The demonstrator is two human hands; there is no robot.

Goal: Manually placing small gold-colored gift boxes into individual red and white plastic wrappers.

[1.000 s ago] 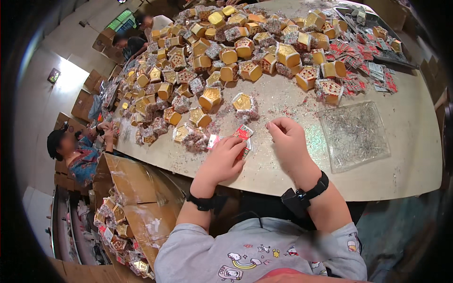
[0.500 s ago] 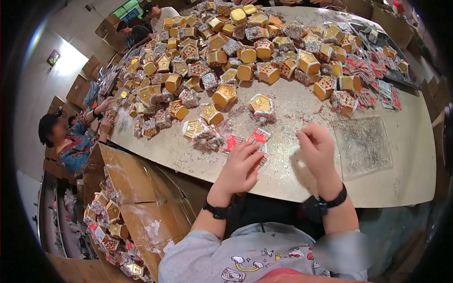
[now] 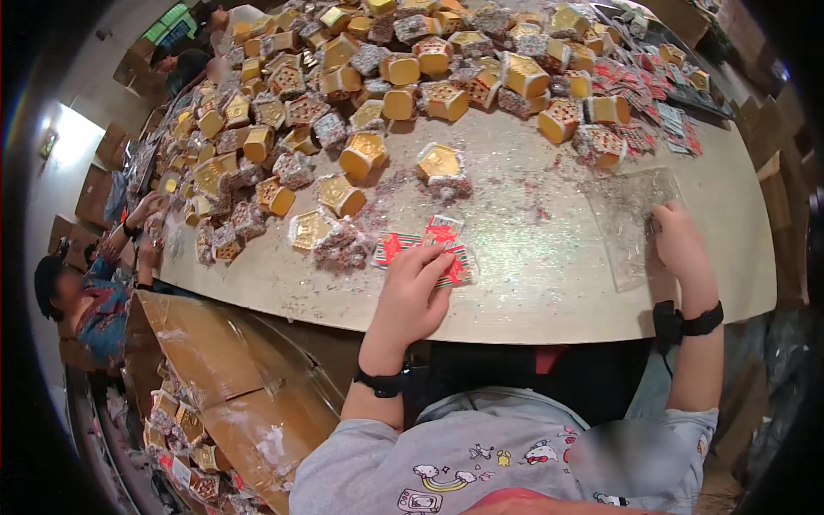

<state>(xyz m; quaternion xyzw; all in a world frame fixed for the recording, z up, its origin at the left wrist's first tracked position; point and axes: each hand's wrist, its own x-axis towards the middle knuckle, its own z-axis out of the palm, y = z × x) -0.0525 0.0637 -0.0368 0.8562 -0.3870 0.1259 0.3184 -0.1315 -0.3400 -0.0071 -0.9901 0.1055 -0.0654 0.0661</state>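
Several small red cards with green-and-white striped edges [image 3: 396,247] lie on the table in clear sleeves. My left hand [image 3: 410,296] has its fingers closed on one of these cards, with thumb and forefinger together. Out to the right, my right hand [image 3: 684,249] reaches over a shallow clear tray [image 3: 627,279] holding a loose heap of thin wire-like pieces. Its fingertips are pinched together at the tray's right part. Whatever they hold is too small to make out. A gold-and-glitter house ornament [image 3: 318,233] lies just left of the cards.
A large pile of house-shaped ornaments [image 3: 343,81] covers the table's far side. More red cards [image 3: 635,86] lie by a dark tray [image 3: 695,99] at far right. An open cardboard box [image 3: 249,395] with ornaments stands at lower left. Another person [image 3: 94,300] works at the left edge.
My right hand has moved right from above the table to the clear tray. My left hand remains at the cards, which are fanned differently. The whole view has shifted.
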